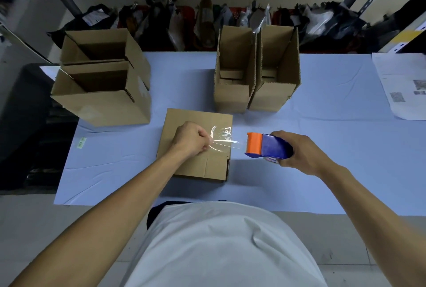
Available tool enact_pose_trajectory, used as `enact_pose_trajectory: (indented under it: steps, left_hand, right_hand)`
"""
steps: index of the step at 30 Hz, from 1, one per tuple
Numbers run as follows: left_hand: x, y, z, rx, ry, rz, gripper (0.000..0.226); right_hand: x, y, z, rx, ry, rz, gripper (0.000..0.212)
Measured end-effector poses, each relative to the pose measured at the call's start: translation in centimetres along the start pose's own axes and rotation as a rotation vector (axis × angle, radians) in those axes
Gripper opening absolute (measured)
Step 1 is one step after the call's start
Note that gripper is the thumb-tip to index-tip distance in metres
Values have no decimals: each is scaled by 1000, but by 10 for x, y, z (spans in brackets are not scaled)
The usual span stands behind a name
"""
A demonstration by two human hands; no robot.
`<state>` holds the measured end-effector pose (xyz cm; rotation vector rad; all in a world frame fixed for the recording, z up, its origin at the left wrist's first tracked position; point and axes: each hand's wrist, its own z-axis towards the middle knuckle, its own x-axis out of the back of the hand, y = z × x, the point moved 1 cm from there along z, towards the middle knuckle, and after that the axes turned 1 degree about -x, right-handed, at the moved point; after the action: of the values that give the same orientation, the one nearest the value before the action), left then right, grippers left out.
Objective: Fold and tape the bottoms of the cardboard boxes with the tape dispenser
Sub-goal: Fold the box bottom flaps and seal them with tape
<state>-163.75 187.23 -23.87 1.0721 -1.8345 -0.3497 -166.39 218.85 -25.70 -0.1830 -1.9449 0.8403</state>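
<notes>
White shirt [221,247] fills the near edge, both bare forearms reaching out over the table [322,125]. Left hand [191,140] pinches the free end of clear tape [224,140] above a closed box [196,166] lying flat. Right hand [302,151] grips the blue-and-orange dispenser [267,146], held just off the box's right edge, tape stretched between both hands. Four open boxes [255,93] stand behind.

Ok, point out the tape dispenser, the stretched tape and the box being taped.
tape dispenser [268,146], head view, on its blue body.
clear tape [224,142], head view, on the stretched strip.
flat cardboard box [196,166], head view, on its top face.
</notes>
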Motion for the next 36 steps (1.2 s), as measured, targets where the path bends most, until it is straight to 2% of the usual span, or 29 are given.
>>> enact_pose_trajectory:
  steps: [3, 5, 8, 9, 11, 14, 17, 20, 23, 26, 31, 33, 36]
  left_hand:
    - [-6, 2, -2, -28, 35, 70, 19]
    - [-9, 5, -2, -26, 70, 108, 10]
    - [-11, 3, 1, -23, 110, 157, 25]
    - [-13, 3, 2, -45, 118, 190, 23]
    - [-16, 2, 3, -106, 118, 310, 15]
    - [-21, -1, 0, -199, 138, 514, 17]
    - [-31, -1, -1, -434, 116, 587, 3]
    - [-40, 3, -4, -722, -57, 546, 10]
    - [-42, -3, -2, -896, -54, 695, 17]
    - [-42, -4, 0, -883, -75, 712, 20]
    - [-41, 3, -2, -811, -92, 752, 23]
    - [-41, 1, -1, -801, -93, 774, 25]
    - [-44, 4, -2, -753, -125, 777, 23]
  right_hand:
    - [-6, 0, 3, 13, -2, -32, 61]
    - [-7, 4, 5, 9, -3, -48, 61]
    - [-9, 6, 5, -10, -20, -66, 60]
    - [-11, 6, 6, -16, -24, -71, 59]
    - [-15, 5, 6, -26, -30, -77, 58]
    - [-20, 6, 7, -35, -49, -93, 58]
    - [-26, 6, 10, -39, -66, -101, 58]
    - [-30, 3, 16, -36, -107, -145, 63]
    - [-32, -1, 17, -36, -108, -157, 63]
    - [-38, -8, 18, -76, -146, -112, 59]
    - [-43, -20, 24, -326, -337, -198, 28]
    - [-39, -16, 18, -355, -316, -129, 29]
    - [-24, -15, 10, -351, -176, -79, 29]
